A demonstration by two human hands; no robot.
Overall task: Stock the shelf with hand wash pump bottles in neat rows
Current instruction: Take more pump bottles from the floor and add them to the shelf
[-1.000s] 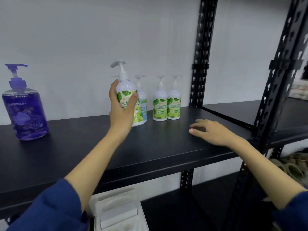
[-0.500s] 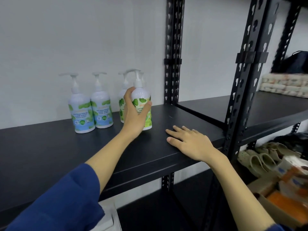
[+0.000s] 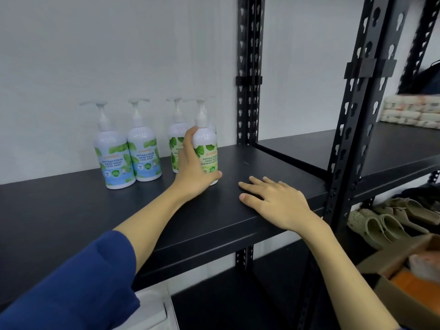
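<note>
A green-label hand wash pump bottle (image 3: 206, 148) stands upright on the black shelf (image 3: 71, 210), its base on the board near the rear upright post (image 3: 248, 67). The left hand (image 3: 194, 167) grips it — fingers curled round the left side of the body, thumb across the lower front by the label, which reads "ANTIBACTERIAL HAND WASH". Just behind it, partly hidden by the hand, a second green-label bottle (image 3: 176, 139) stands by the wall; whether the two touch cannot be told. To the left, apart from this pair, two blue-label Cool Mint bottles (image 3: 114, 158) (image 3: 144, 153) stand side by side, touching or nearly so, pumps turned leftward.

The right hand (image 3: 273, 201) lies flat on the shelf board just right of the held bottle, fingers straight and spread, holding nothing — palm near the front edge. A blue sleeve (image 3: 71, 289) covers the left upper arm.

Farther right, the front upright post (image 3: 352, 115) divides off another shelf bay with stacked packs (image 3: 412, 110) at its back. Below lie beige clogs (image 3: 381, 225) and an open cardboard box (image 3: 404, 282).
</note>
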